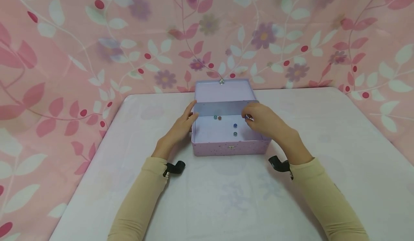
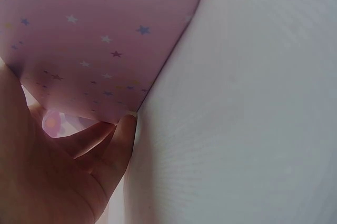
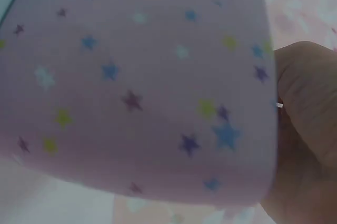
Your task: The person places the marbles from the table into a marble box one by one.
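Note:
A lilac hinged tin box (image 1: pixel 231 149) with a star pattern stands with its lid (image 1: pixel 224 91) raised at the back. Inside lie several small glass marbles: a teal one (image 1: pixel 215 117), a brown one (image 1: pixel 219 118), a blue one (image 1: pixel 235 125) and a grey-green one (image 1: pixel 235 133). My left hand (image 1: pixel 178 127) rests against the box's left side, its fingers reaching along the wall near the bottom corner in the left wrist view. Over the right part of the box, my right hand (image 1: pixel 266 120) pinches a small dark blue marble (image 1: pixel 248 117), mostly covered by the fingers.
The box stands on a white-covered table (image 1: pixel 239 198), towards its far edge. Behind it hangs a pink floral curtain (image 1: pixel 207 36). A black wrist camera (image 1: pixel 176 167) sits at the left cuff and another black camera (image 1: pixel 279 164) at the right cuff.

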The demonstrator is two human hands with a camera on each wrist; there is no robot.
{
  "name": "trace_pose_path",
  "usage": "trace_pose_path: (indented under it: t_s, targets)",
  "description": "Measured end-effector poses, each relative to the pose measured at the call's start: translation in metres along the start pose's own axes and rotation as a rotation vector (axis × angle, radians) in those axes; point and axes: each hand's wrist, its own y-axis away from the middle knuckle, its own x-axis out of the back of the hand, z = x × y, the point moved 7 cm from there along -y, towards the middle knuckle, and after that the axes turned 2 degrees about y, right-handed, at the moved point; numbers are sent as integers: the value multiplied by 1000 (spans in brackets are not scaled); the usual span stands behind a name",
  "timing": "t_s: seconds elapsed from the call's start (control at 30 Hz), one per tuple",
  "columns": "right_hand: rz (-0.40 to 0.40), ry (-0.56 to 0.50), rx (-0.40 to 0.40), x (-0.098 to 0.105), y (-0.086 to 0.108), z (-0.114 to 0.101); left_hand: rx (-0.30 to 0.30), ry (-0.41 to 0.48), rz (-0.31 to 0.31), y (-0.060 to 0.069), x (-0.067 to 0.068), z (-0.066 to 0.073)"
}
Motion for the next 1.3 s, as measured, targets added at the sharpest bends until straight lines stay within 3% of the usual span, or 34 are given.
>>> trace_pose_path:
  t_s: [0.33, 0.53, 1.03, 1.3]
  targets:
    - [-181, 17, -20, -31, -1, -2, -6, 14, -3, 0, -2, -2]
    - [-267, 23, -91, -41, -2, 0, -11, 10, -7, 0, -1, 0]
    - [-328, 114, -118, -55, -8, 5, -1, -7, 3, 1, 3, -1]
    - [-298, 32, -108, -43, -5, 5, -1, 3, -11, -1, 0, -2]
